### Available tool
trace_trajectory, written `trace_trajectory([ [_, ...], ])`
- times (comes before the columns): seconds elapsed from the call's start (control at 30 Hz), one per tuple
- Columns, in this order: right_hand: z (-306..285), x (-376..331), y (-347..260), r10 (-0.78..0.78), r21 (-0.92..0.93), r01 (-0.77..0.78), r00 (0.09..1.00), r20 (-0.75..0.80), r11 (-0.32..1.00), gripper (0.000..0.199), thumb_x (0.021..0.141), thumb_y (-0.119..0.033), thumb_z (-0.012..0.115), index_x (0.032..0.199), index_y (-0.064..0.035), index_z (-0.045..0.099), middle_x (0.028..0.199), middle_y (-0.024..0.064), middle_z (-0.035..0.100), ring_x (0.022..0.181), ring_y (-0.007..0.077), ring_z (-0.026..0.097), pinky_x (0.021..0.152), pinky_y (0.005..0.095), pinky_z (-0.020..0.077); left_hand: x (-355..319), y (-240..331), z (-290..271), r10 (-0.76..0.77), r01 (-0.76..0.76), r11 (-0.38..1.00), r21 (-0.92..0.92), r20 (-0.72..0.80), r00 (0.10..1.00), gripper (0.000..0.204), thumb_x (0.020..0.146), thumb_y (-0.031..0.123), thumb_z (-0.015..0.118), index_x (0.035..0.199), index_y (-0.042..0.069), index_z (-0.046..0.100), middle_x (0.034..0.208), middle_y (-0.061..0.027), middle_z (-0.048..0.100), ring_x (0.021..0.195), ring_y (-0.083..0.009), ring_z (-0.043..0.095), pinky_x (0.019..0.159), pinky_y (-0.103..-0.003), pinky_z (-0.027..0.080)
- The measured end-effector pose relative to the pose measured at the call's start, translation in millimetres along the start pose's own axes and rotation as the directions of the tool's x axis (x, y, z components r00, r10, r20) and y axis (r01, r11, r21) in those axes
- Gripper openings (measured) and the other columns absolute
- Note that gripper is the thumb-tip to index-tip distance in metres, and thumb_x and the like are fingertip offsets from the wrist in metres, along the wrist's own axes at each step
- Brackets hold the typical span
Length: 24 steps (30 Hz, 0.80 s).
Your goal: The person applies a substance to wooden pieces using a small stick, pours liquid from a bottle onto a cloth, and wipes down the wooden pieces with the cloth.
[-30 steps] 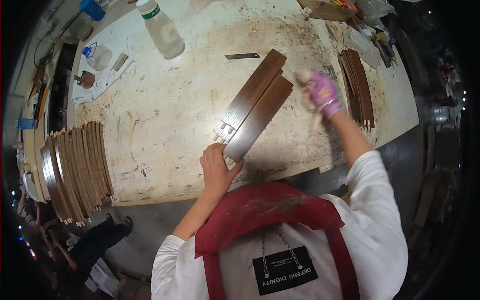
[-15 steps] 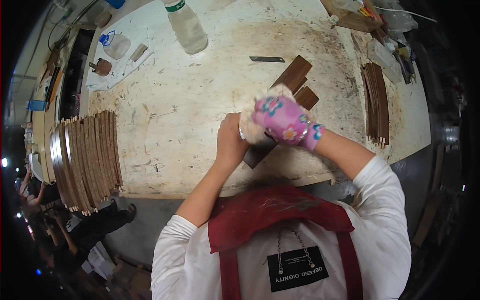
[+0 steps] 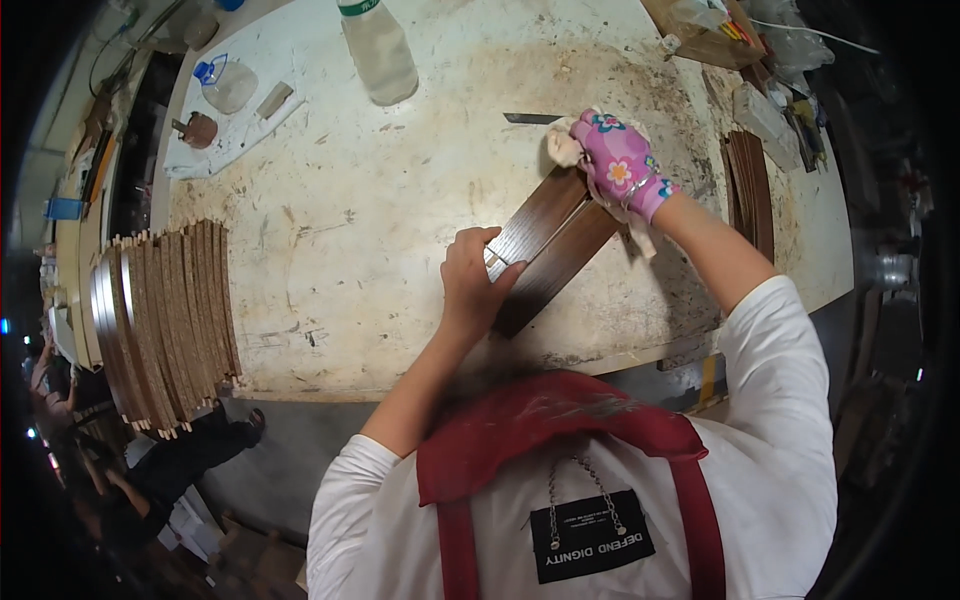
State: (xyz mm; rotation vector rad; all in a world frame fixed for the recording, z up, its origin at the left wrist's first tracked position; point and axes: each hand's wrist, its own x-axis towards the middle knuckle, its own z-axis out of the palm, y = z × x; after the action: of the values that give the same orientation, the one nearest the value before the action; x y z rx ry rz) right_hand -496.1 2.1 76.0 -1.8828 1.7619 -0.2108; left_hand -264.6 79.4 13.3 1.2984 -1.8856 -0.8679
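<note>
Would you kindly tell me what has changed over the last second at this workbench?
The right hand, in a flowered pink glove with a pale cloth, swept from the far end of the dark wooden strips down to the near end, then back up. The left hand stayed pressed on the strips' near end. The plastic bottle and the stacked curved strips kept their places.

A pale, stained desk point(image 3: 350, 250) fills the upper middle of the view, its top scuffed and marked with brown smears. Along the desk's left edge stands a row of curved wooden strips point(image 3: 160, 320) packed on edge. At its far side stands a clear plastic bottle point(image 3: 380, 50); at the far right corner sits a wooden tray point(image 3: 705, 35). Below the desk's near edge lies a grey floor point(image 3: 270, 460), dim and shadowed toward the left.
</note>
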Motion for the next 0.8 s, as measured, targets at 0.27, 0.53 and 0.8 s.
trace_trajectory([
  [0.27,36.2,-5.3,-12.3,-0.248,-0.057,0.246,0.968,-0.041,0.968,0.033,0.076,-0.032,0.067,0.093,-0.0042,0.06,0.092,0.0103,0.064,0.083,0.0183,0.061,0.072,0.032,0.0508,-2.1,-12.0,0.7,0.02,-0.021,0.999,0.029,0.006,1.0,0.047,0.072,0.022,0.073,0.11,0.004,0.052,0.104,-0.0138,0.054,0.096,-0.033,0.05,0.08,-0.041,0.04],
  [0.53,-70.1,7.5,71.0,0.153,0.003,-0.161,0.935,-0.319,0.987,0.033,0.088,-0.036,0.051,0.09,-0.0056,0.061,0.071,0.0135,0.059,0.065,0.0273,0.064,0.065,0.0416,0.0509,1.1,16.6,-6.1,0.021,-0.048,0.97,0.237,0.115,0.993,0.057,0.077,0.026,0.069,0.122,0.001,0.044,0.119,-0.0176,0.048,0.108,-0.0345,0.046,0.085,-0.043,0.039],
  [0.8,-17.9,-3.1,63.9,0.074,0.256,0.002,0.956,-0.285,0.967,0.018,0.083,-0.021,0.055,0.087,-0.0047,0.062,0.077,0.013,0.063,0.071,0.0252,0.064,0.062,0.041,0.0497,24.9,25.9,17.0,0.119,-0.236,0.876,0.421,0.286,0.951,0.069,0.084,0.038,0.06,0.135,0.001,0.034,0.128,-0.0199,0.044,0.114,-0.0358,0.043,0.091,-0.045,0.038],
])
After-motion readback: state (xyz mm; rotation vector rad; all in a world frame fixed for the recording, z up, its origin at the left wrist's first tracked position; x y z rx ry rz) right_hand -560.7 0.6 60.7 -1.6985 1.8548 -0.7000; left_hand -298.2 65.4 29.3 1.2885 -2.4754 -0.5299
